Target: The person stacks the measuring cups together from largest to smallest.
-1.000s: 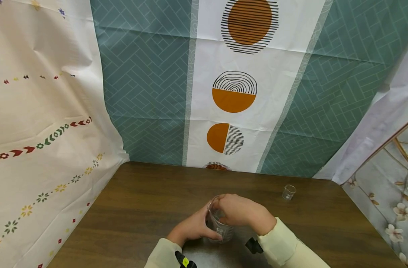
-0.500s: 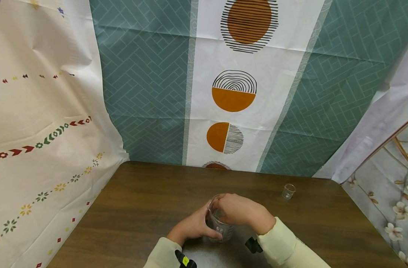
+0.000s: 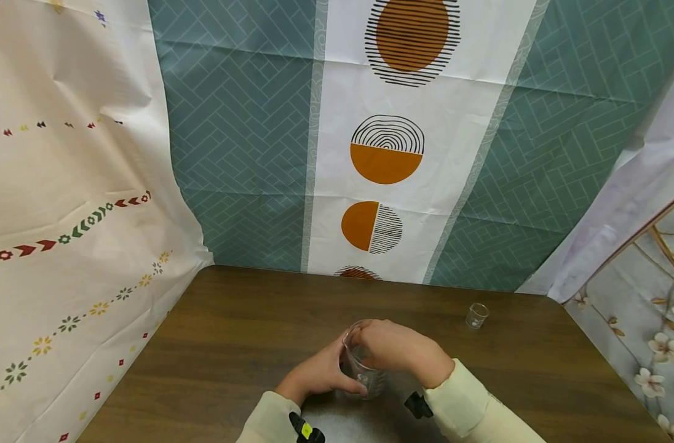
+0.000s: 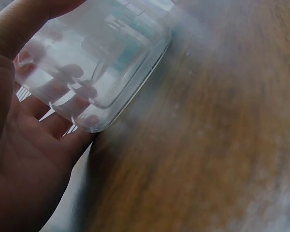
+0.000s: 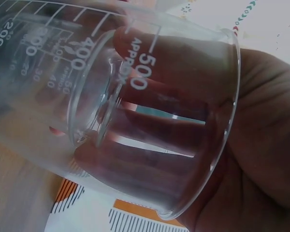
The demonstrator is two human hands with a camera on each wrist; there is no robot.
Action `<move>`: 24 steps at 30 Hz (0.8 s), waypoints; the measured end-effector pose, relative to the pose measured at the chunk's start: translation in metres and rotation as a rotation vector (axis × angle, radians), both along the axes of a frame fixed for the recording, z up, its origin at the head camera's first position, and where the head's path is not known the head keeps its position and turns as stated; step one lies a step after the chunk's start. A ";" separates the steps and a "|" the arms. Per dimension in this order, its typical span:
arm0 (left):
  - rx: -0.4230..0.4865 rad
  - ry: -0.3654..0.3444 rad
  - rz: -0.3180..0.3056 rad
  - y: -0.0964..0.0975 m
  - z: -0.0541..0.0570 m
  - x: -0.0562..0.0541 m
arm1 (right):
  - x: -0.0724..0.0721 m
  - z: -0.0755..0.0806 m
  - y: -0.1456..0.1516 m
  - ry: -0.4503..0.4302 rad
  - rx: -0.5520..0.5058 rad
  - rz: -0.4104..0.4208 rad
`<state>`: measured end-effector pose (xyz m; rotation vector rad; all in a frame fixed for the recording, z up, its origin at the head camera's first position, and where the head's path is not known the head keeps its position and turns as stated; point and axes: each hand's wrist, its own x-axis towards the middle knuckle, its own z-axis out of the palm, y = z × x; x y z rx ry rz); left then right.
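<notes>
Head view, left hand gripping large beaker

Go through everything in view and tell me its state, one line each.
Large beaker: mouth up, held.
Inner beaker: nested inside the large beaker.
Small beaker: upright on the table, untouched.
Left hand: curled round the large beaker.
Right hand: partly inside the large beaker, grip unclear.
Backdrop: hanging, creased.

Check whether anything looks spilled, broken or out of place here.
Nothing stands out: no spill or crack shows. The left hand holds the large beaker, the right hand grips a smaller beaker inside it, and the tiny beaker stands upright on the table.
</notes>
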<state>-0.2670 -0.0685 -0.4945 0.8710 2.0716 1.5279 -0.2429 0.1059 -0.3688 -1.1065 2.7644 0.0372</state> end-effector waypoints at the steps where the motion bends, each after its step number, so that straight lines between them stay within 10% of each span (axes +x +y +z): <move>1: -0.001 0.002 0.001 0.000 0.000 0.000 | 0.000 0.000 0.000 0.001 0.000 -0.001; 24: 0.017 0.009 -0.015 0.000 0.000 -0.001 | -0.001 -0.002 0.000 -0.015 -0.020 -0.014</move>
